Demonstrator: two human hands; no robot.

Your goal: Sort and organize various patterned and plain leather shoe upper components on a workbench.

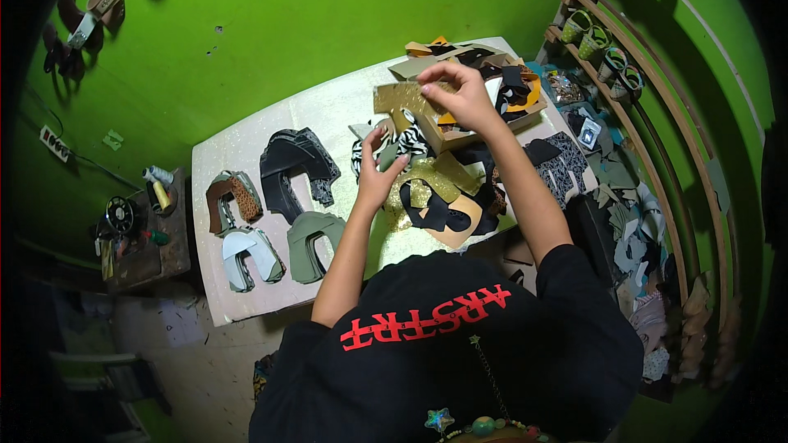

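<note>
the gold piece [397, 98] is above the table [246, 133] near its far edge, beside the box [454, 142], pinched in the right hand [466, 100], perhaps to keep its face visible, while the left hand [380, 180], fingers apart, is beside zebra-striped scraps [413, 141], and toward the left edge stacks [284, 189] lie separated, seemingly against mixing.

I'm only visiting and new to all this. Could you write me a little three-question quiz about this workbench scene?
1. Which hand pinches the gold piece?
2. True or false: the olive stack lies nearer the person than the black stack.
3. What colour is the wall behind the table? A) red B) green C) white

Key:
1. The right hand.
2. True.
3. B.
</note>
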